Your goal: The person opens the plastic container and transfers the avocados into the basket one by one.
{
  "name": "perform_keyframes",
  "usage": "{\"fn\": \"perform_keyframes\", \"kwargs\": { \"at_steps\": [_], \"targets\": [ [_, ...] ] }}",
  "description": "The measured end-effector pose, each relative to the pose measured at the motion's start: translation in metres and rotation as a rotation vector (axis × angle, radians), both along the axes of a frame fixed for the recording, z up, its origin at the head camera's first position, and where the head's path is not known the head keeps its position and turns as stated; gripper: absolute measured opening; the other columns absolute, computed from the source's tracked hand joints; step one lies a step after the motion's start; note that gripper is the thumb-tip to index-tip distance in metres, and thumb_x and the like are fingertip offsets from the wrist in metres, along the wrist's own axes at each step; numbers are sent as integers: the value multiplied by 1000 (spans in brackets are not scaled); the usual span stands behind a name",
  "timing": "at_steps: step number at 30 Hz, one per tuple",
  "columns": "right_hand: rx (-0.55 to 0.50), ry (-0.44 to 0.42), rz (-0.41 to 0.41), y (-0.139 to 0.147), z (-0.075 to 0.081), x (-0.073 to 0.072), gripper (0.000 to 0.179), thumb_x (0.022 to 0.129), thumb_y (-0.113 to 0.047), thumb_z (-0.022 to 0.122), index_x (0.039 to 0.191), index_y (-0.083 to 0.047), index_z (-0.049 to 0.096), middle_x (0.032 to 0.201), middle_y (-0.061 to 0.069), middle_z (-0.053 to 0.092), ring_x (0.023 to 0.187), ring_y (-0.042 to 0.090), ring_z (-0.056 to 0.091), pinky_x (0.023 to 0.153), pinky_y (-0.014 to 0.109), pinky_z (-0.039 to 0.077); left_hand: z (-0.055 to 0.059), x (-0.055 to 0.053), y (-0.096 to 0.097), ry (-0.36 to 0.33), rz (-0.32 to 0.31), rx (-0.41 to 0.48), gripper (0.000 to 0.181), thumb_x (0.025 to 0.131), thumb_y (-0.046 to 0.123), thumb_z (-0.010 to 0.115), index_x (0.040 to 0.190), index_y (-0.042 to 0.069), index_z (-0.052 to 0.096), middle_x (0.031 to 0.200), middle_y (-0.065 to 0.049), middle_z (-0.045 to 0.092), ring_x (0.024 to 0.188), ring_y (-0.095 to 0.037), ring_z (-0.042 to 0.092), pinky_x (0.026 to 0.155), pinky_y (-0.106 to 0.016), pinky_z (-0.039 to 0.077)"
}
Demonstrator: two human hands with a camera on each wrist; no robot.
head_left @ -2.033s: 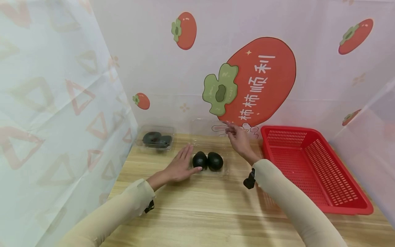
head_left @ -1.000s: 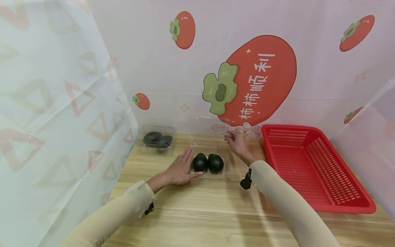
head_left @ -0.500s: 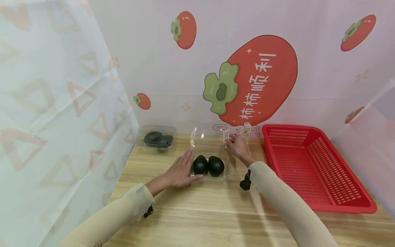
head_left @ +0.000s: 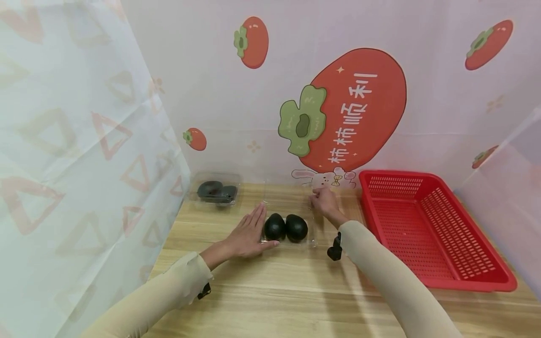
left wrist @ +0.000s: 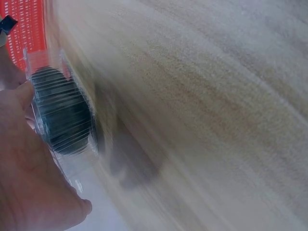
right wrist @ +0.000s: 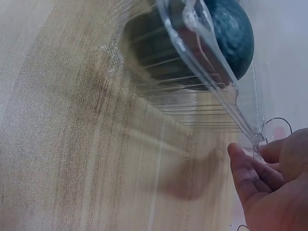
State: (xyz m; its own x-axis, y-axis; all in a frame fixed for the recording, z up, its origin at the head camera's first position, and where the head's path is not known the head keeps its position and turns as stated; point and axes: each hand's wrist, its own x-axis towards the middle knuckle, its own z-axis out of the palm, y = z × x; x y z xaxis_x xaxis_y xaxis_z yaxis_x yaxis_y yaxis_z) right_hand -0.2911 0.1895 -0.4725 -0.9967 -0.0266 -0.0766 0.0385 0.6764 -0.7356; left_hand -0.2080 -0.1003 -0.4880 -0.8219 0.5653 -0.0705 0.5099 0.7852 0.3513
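Two dark avocados [head_left: 274,227] sit side by side in a clear plastic clamshell box [head_left: 310,242] on the wooden table. My left hand [head_left: 244,237] lies along the box's left side, fingers straight, with the thumb reaching across its front edge. In the left wrist view an avocado [left wrist: 62,110] shows through the ribbed clear wall beside that palm. My right hand [head_left: 325,203] is at the box's back right and pinches a corner of the raised clear lid [right wrist: 204,72] between thumb and fingers. The lid slants over the avocados in the right wrist view.
Behind and to the left stands another clear box [head_left: 234,180] holding dark avocados [head_left: 210,190]. A red perforated plastic basket [head_left: 427,283] is on the right. Printed cloth walls [head_left: 220,94] enclose the table at the back and both sides.
The lid has tipped forward and down from nearly upright. My right hand came down with it, toward me. The left hand has stayed beside the box.
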Motion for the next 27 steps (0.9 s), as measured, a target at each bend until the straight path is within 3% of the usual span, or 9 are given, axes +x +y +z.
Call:
{"fn": "perform_keyframes", "kwargs": {
  "at_steps": [3,8,12,16,27],
  "targets": [
    [11,-14,-10,-1,-1,-1,40,106,-8,59,141,12,61,114,26,72,81,27,66,68,28,52,-2,-1,0,6,-7,13,112,101,70,53,168,-5,4,177,-21,-2,164,-35,4,130,-57,14],
    [29,-45,-12,-1,-4,-1,38,105,-7,60,138,12,64,116,26,74,97,32,67,88,39,58,-2,-3,0,4,-11,23,116,98,73,55,167,-5,4,177,-23,0,164,-36,5,130,-58,15],
    [45,-59,-2,-1,-6,-3,25,104,-8,60,113,9,77,92,18,72,82,27,63,71,32,53,-1,-4,0,-14,-8,15,119,96,75,56,168,-3,2,177,-22,-1,164,-34,4,130,-56,14],
    [49,-74,8,0,-7,-5,25,105,-8,58,91,3,76,70,7,60,64,19,54,56,25,39,-3,-6,1,-17,-8,-3,120,96,77,54,168,-3,1,177,-22,-2,164,-34,3,130,-56,14],
    [81,-49,80,6,2,-3,29,108,-13,55,92,2,74,73,7,61,66,18,55,58,26,42,3,-6,4,-24,17,-10,118,96,71,61,168,-2,3,177,-21,-1,164,-33,5,130,-57,15]
  ]
}}
